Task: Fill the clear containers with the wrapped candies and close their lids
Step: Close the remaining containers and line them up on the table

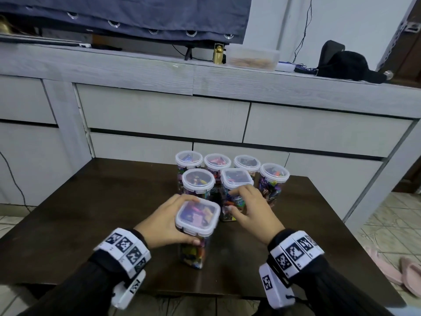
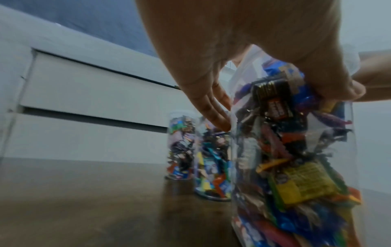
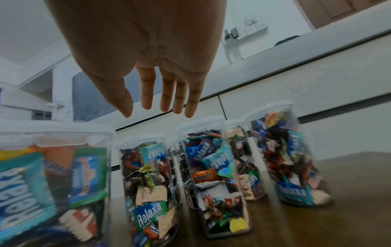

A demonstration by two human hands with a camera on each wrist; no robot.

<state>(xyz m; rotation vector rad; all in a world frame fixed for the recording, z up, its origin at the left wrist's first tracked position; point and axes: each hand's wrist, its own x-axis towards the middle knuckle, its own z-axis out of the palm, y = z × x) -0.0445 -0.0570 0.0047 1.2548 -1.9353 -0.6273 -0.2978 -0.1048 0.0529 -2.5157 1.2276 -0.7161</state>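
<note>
Black ribbed sleeves [image 1: 75,290], white wristbands [image 1: 124,249] printed with black square markers, bare hands.

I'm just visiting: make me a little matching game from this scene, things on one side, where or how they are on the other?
Things:
1. left hand
2. right hand
3. black cap
4. pink slippers

Places or states:
A. on the tiled floor
B. open above the jars, holding nothing
C. on the grey cabinet top
D. gripping the nearest square-lidded jar

Pairs: 1-D, 2-B, 3-C, 4-A
</note>
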